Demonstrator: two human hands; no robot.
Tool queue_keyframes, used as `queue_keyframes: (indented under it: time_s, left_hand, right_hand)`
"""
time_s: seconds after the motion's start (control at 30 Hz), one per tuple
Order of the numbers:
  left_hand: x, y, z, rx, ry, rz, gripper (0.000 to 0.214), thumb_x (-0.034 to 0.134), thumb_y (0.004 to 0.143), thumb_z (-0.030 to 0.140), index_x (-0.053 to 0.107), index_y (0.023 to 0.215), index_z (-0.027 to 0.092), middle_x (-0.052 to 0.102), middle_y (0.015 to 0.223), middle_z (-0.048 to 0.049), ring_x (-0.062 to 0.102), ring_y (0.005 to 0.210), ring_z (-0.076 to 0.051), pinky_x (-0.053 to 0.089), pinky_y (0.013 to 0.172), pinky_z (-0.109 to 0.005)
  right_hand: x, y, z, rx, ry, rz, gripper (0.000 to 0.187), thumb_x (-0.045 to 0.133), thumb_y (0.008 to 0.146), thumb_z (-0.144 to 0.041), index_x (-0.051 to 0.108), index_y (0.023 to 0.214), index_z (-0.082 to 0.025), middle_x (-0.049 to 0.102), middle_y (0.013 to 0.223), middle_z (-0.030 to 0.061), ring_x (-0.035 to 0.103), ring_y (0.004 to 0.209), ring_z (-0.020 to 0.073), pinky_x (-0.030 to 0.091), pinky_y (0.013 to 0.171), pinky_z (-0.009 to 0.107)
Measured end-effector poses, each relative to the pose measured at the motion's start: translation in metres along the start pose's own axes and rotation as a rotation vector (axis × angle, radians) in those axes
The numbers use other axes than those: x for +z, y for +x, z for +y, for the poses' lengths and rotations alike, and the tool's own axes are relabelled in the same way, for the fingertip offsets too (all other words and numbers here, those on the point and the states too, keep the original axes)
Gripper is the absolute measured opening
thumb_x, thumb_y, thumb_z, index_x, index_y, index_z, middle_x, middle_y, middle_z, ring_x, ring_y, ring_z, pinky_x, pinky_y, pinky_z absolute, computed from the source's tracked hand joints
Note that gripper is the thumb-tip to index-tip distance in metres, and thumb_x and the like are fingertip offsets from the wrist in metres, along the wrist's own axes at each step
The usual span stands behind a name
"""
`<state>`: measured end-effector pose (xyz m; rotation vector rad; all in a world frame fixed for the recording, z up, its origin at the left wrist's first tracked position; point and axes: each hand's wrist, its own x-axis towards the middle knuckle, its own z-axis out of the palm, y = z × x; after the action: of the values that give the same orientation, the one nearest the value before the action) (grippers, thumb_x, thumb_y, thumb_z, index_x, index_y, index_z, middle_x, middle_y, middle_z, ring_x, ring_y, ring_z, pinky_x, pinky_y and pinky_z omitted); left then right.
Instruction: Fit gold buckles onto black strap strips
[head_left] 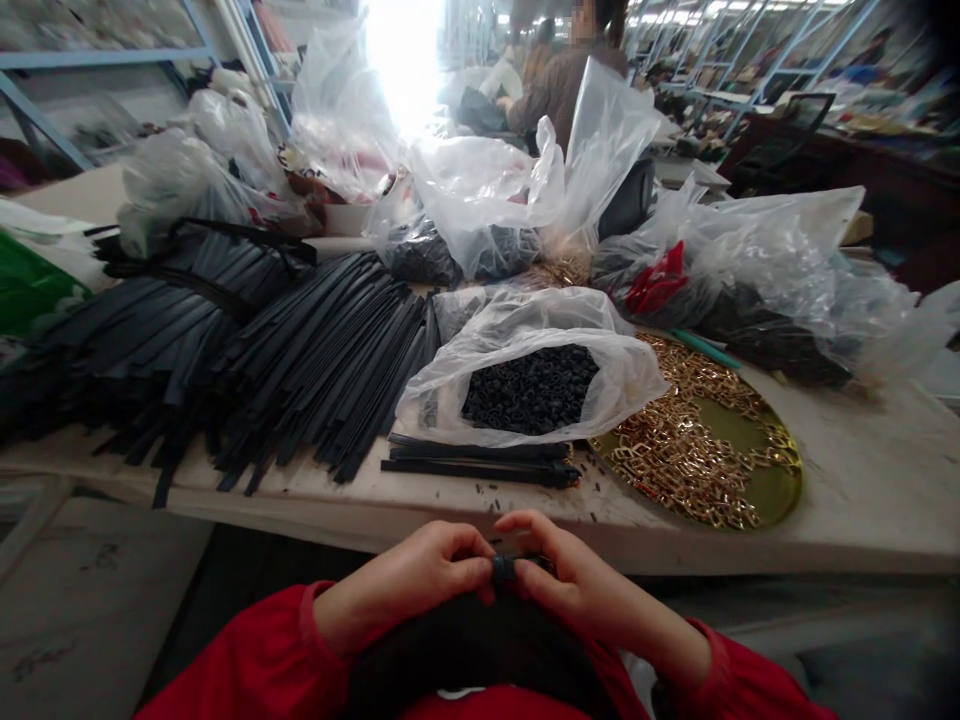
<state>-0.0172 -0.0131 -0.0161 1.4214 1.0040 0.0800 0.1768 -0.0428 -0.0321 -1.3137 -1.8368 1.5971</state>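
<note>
I see left hand (420, 572) and right hand (574, 582), fingers (472, 573) pinching dark strip (503, 570). Gold buckles (675, 440) on tray (781, 490), two o'clock from hands.

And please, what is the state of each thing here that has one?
Left hand: pinching a dark piece
Right hand: pinching it too
Bag: open
Loops: loose, heaped inside
Tray: partly covered
Buckles: loose, unevenly spread
Left strips: banded
Short straps: lying flat
Rear bags: crumpled
</note>
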Motion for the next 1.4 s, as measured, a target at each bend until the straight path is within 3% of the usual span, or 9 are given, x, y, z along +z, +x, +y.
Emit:
queue_keyframes:
  time_s: [0.23,0.5,0.63,0.8,1.1,1.2,1.4]
  left_hand:
    - [0.004,0.003,-0.003,-0.031,-0.025,-0.034,0.021,0.05,0.074,0.03,0.061,0.071,0.013,0.061,0.063,0.0014,0.05,0.059,-0.011,0.036,0.056,-0.019]
    - [0.014,0.002,-0.001,0.033,0.08,0.003,0.022,0.044,0.075,0.022,0.063,0.083,0.014,0.059,0.064,0.0017,0.051,0.058,-0.011,0.034,0.052,-0.018]
    - [0.009,-0.007,0.005,0.044,0.169,0.002,0.022,0.041,0.077,0.023,0.062,0.075,0.015,0.059,0.065,0.0013,0.052,0.061,-0.012,0.036,0.056,-0.019]
    - [0.01,-0.006,0.007,0.027,0.127,-0.052,0.024,0.04,0.078,0.024,0.061,0.07,0.015,0.053,0.059,0.0032,0.047,0.056,-0.011,0.034,0.054,-0.018]
    - [0.012,-0.007,0.014,0.037,0.237,0.012,0.03,0.042,0.08,0.036,0.063,0.078,0.014,0.056,0.065,0.0021,0.046,0.06,-0.012,0.032,0.053,-0.019]
    - [0.01,-0.011,0.015,0.056,0.24,-0.005,0.026,0.046,0.078,0.035,0.064,0.084,0.015,0.06,0.072,0.0011,0.05,0.066,-0.013,0.034,0.056,-0.019]
    - [0.02,-0.007,0.013,0.112,0.237,0.021,0.021,0.044,0.078,0.026,0.062,0.074,0.016,0.056,0.063,0.0029,0.048,0.058,-0.011,0.032,0.053,-0.018]
  right_hand:
    - [0.002,-0.004,0.003,-0.1,-0.119,0.022,0.035,0.043,0.08,-0.014,0.043,0.114,-0.022,0.062,0.08,0.0004,0.056,0.07,0.0131,0.042,0.066,0.023]
    - [0.0,-0.001,-0.003,-0.114,-0.206,-0.034,0.039,0.041,0.077,-0.01,0.043,0.114,-0.022,0.064,0.089,0.0027,0.06,0.078,0.015,0.042,0.068,0.023]
    - [-0.002,-0.004,-0.006,-0.111,-0.205,-0.043,0.04,0.043,0.077,-0.012,0.043,0.116,-0.022,0.064,0.092,0.0031,0.059,0.081,0.0155,0.042,0.07,0.024]
    - [-0.001,-0.011,-0.005,-0.134,-0.131,-0.059,0.04,0.041,0.079,-0.012,0.041,0.117,-0.023,0.063,0.086,0.0019,0.058,0.077,0.0145,0.042,0.068,0.023]
    - [-0.004,-0.017,-0.006,-0.096,-0.132,0.004,0.041,0.038,0.084,-0.017,0.032,0.124,-0.022,0.051,0.07,-0.0026,0.049,0.059,0.0111,0.037,0.055,0.021]
    - [-0.003,-0.019,-0.005,-0.13,-0.178,0.003,0.038,0.036,0.086,-0.019,0.033,0.124,-0.021,0.054,0.072,-0.001,0.052,0.063,0.0128,0.039,0.058,0.022]
    - [0.008,-0.023,0.004,-0.233,-0.303,0.073,0.036,0.034,0.087,-0.019,0.036,0.123,-0.021,0.063,0.088,0.0058,0.06,0.079,0.0183,0.044,0.07,0.028]
